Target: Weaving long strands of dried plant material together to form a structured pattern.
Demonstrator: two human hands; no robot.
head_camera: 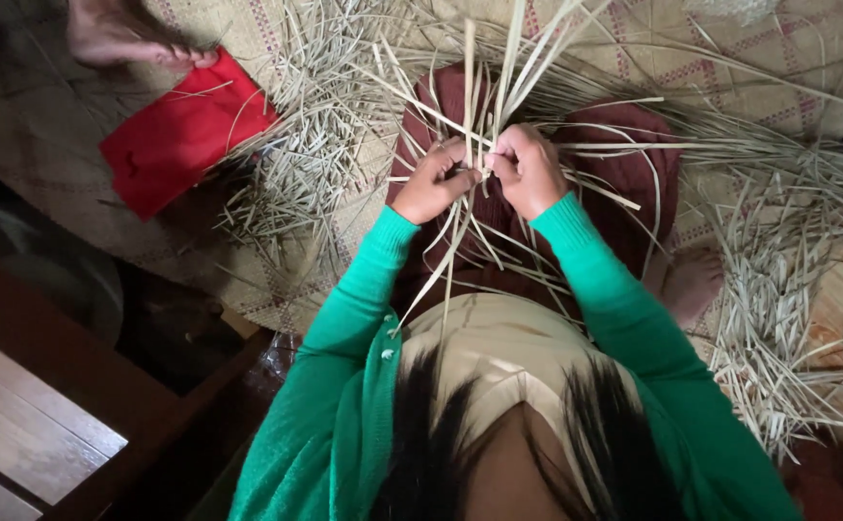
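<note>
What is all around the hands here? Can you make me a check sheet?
Surface: woven mat on the floor.
Job's things: pale dry leaf strips, pinched between both hands over the lap.
Clutter: heaps of cut strips, red cloth.
Grippers: left hand and right hand closed on the strips.
Cables: nothing seen.
Surroundings: another person's bare foot, wooden boards.
</note>
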